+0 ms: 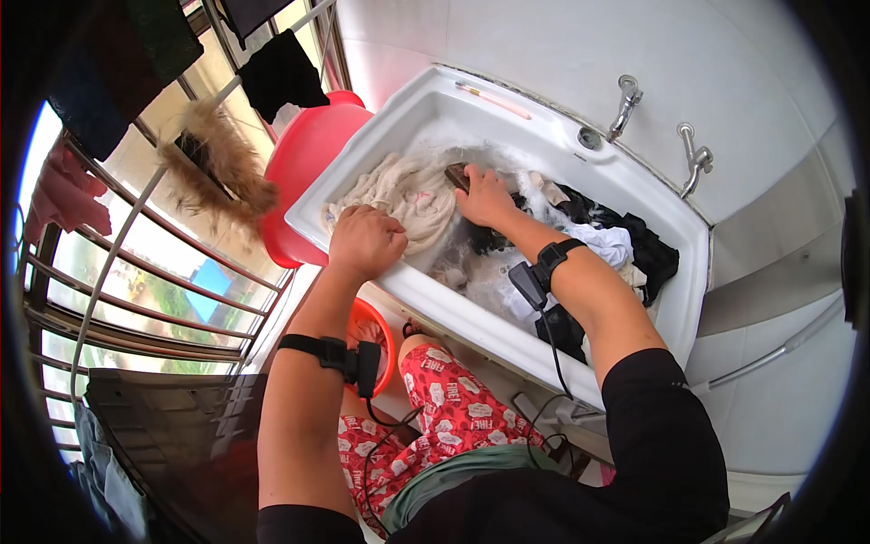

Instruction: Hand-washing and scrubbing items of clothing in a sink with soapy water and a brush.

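Observation:
A cream knitted garment [414, 197] lies wet and bunched at the left end of a white laundry sink [435, 306]. My left hand [367, 241] is closed in a fist on the garment's near edge, beside the sink rim. In my right hand [486, 197] is a dark brown scrubbing brush [457, 175], just right of the garment; its bristles are hidden. Sudsy grey water [469, 279] surrounds the cloth. To the right of my right hand, black clothes [652, 258] and a white cloth [601, 243] are heaped in the sink.
Two wall taps [627, 102] [694, 163] stand behind the sink. A toothbrush [493, 100] lies on its back ledge. A red basin [306, 163] is left of the sink, an orange bucket [387, 340] below. Laundry, including a black cloth [282, 75], hangs from a rail by the window.

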`<action>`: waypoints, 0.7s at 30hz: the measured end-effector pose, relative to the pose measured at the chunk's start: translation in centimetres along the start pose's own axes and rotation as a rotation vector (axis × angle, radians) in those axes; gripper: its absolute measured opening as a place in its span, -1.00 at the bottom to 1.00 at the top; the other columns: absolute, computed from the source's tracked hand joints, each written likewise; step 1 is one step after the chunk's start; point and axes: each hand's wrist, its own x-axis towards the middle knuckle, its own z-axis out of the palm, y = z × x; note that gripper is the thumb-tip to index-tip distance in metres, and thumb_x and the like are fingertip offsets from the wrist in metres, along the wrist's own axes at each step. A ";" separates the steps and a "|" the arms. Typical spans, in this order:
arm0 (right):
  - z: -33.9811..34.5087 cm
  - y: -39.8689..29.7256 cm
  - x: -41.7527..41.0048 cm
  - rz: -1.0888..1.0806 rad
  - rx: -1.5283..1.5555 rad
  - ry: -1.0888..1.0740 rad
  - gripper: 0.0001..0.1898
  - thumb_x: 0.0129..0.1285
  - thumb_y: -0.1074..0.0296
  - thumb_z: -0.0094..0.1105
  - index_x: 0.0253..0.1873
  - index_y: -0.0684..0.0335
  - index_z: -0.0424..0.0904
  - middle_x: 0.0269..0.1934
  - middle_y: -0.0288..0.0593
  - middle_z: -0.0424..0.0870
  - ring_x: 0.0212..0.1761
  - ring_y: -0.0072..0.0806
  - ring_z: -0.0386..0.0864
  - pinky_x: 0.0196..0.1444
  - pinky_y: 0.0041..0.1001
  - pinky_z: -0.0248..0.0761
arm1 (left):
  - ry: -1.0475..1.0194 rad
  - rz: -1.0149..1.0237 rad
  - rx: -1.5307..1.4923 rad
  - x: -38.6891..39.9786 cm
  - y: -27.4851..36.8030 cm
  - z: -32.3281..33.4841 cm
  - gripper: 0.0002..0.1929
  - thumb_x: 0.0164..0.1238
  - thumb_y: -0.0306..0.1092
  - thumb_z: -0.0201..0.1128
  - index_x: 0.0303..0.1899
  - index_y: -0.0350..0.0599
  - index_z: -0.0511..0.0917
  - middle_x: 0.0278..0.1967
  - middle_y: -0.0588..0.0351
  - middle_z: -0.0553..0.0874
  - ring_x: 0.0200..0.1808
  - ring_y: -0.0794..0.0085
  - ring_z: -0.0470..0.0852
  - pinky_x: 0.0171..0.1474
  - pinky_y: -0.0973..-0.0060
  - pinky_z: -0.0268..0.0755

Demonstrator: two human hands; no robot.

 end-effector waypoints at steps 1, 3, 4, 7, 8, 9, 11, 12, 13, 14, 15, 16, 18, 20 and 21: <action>-0.3 -0.1 0.2 0.043 -0.003 -0.020 -0.43 0.48 0.01 0.17 0.39 0.23 0.27 0.17 0.36 0.52 0.28 0.33 0.47 0.40 0.12 0.30 | 0.003 -0.001 0.003 -0.1 -0.2 0.1 -0.69 0.17 -0.14 0.18 -0.27 0.00 0.84 -0.15 0.02 0.83 0.11 0.16 0.69 0.36 0.20 0.34; -0.7 -1.4 -0.8 0.026 0.053 -0.017 -0.40 0.47 0.01 0.19 0.39 0.28 0.27 0.18 0.41 0.50 0.25 0.32 0.48 0.36 0.09 0.34 | 0.066 0.038 -0.059 -0.5 -0.9 0.7 -0.68 0.14 -0.13 0.20 -0.22 -0.02 0.83 -0.13 -0.02 0.83 0.11 0.13 0.69 0.37 0.18 0.35; -1.1 -2.5 -1.9 0.022 0.208 -0.033 -0.41 0.47 0.01 0.20 0.38 0.30 0.28 0.17 0.44 0.49 0.23 0.32 0.49 0.35 0.07 0.35 | 0.067 0.027 -0.055 -0.7 -1.1 0.6 -0.68 0.14 -0.13 0.20 -0.22 -0.02 0.83 -0.13 -0.02 0.83 0.11 0.13 0.69 0.37 0.18 0.35; -2.4 -5.3 -7.4 -0.102 0.368 -0.032 -0.44 0.48 0.03 0.20 0.33 0.31 0.29 0.09 0.47 0.50 0.19 0.35 0.49 0.33 0.04 0.36 | 0.061 0.029 -0.031 -0.6 -0.8 0.7 -0.66 0.17 -0.11 0.21 -0.14 -0.04 0.78 -0.18 -0.02 0.82 0.09 0.12 0.72 0.39 0.19 0.35; -3.3 -5.5 -8.8 -0.201 0.390 -0.125 -0.44 0.48 0.03 0.19 0.35 0.29 0.28 0.10 0.47 0.49 0.18 0.38 0.49 0.33 0.06 0.36 | 0.068 0.017 -0.051 -0.3 -0.4 0.4 -0.65 0.17 -0.11 0.21 -0.10 -0.06 0.75 -0.18 -0.03 0.82 0.09 0.11 0.72 0.39 0.19 0.35; -3.6 -5.6 -9.7 -0.300 0.412 -0.213 -0.44 0.49 0.04 0.19 0.37 0.26 0.27 0.11 0.47 0.48 0.18 0.41 0.49 0.33 0.08 0.36 | 0.078 0.008 -0.068 0.0 -0.2 0.3 -0.62 0.17 -0.12 0.22 -0.06 -0.09 0.71 -0.18 -0.04 0.82 0.08 0.09 0.72 0.38 0.18 0.35; -2.0 -5.0 -9.4 -0.273 0.272 -0.170 -0.45 0.49 0.04 0.18 0.39 0.22 0.26 0.12 0.46 0.49 0.17 0.44 0.49 0.32 0.12 0.36 | 0.054 0.013 -0.049 0.0 -0.3 0.4 -0.59 0.14 -0.17 0.19 0.01 -0.10 0.64 -0.14 -0.08 0.81 0.08 0.05 0.71 0.36 0.16 0.37; -2.0 -4.6 -7.9 -0.231 0.195 -0.164 -0.45 0.49 0.04 0.18 0.39 0.20 0.26 0.13 0.45 0.49 0.17 0.43 0.50 0.33 0.13 0.36 | 0.036 -0.004 -0.028 -0.1 -0.4 0.3 -0.62 0.15 -0.18 0.19 -0.01 -0.09 0.65 -0.13 -0.08 0.82 0.08 0.06 0.71 0.37 0.16 0.36; -1.8 -4.2 -6.0 -0.197 0.122 -0.159 -0.45 0.49 0.03 0.18 0.40 0.18 0.26 0.14 0.45 0.49 0.17 0.42 0.50 0.33 0.15 0.35 | 0.020 -0.029 -0.001 -0.1 -0.5 0.1 -0.64 0.15 -0.18 0.18 -0.04 -0.08 0.66 -0.13 -0.09 0.82 0.07 0.06 0.71 0.37 0.16 0.36; -1.0 -3.1 -4.4 -0.144 0.132 -0.145 -0.45 0.49 0.02 0.17 0.40 0.16 0.26 0.15 0.45 0.49 0.17 0.39 0.51 0.32 0.14 0.36 | 0.023 -0.024 0.001 0.1 -0.3 0.0 -0.64 0.15 -0.18 0.18 -0.04 -0.08 0.66 -0.13 -0.09 0.82 0.07 0.06 0.71 0.37 0.16 0.36; -1.0 -2.4 -2.9 -0.106 0.065 -0.147 -0.44 0.50 0.01 0.14 0.42 0.14 0.25 0.20 0.47 0.48 0.18 0.40 0.51 0.33 0.15 0.35 | -0.005 -0.027 0.000 0.1 -0.1 -0.2 -0.64 0.15 -0.18 0.17 -0.05 -0.06 0.68 -0.13 -0.07 0.82 0.08 0.07 0.71 0.38 0.16 0.35; -1.0 -1.6 -1.7 -0.056 0.018 -0.142 -0.43 0.50 -0.01 0.14 0.43 0.14 0.24 0.24 0.49 0.45 0.24 0.41 0.48 0.35 0.15 0.34 | -0.030 -0.026 -0.001 0.2 0.2 -0.3 -0.64 0.16 -0.17 0.16 -0.05 -0.04 0.70 -0.13 -0.06 0.82 0.09 0.08 0.70 0.38 0.16 0.35; -0.4 -0.2 0.3 -0.008 -0.027 -0.137 -0.42 0.50 -0.02 0.13 0.45 0.14 0.24 0.28 0.51 0.42 0.29 0.43 0.46 0.37 0.15 0.34 | 0.009 0.001 -0.008 0.1 -0.1 0.3 -0.66 0.16 -0.16 0.16 -0.10 -0.02 0.74 -0.14 -0.04 0.82 0.09 0.10 0.70 0.38 0.17 0.35; -0.3 1.6 1.7 0.148 -0.065 -0.133 -0.38 0.49 -0.04 0.13 0.48 0.14 0.22 0.36 0.53 0.35 0.40 0.47 0.37 0.44 0.17 0.28 | 0.054 0.025 -0.014 0.2 -0.2 0.8 -0.67 0.16 -0.15 0.15 -0.14 0.00 0.77 -0.15 -0.02 0.81 0.10 0.12 0.70 0.37 0.17 0.35; -0.4 1.6 2.0 0.135 -0.059 -0.137 -0.38 0.49 -0.04 0.13 0.48 0.14 0.22 0.36 0.53 0.35 0.40 0.47 0.37 0.44 0.17 0.28 | 0.045 0.023 0.000 -0.1 -0.4 0.8 -0.69 0.18 -0.16 0.14 -0.21 0.02 0.81 -0.17 0.02 0.82 0.08 0.15 0.70 0.37 0.18 0.34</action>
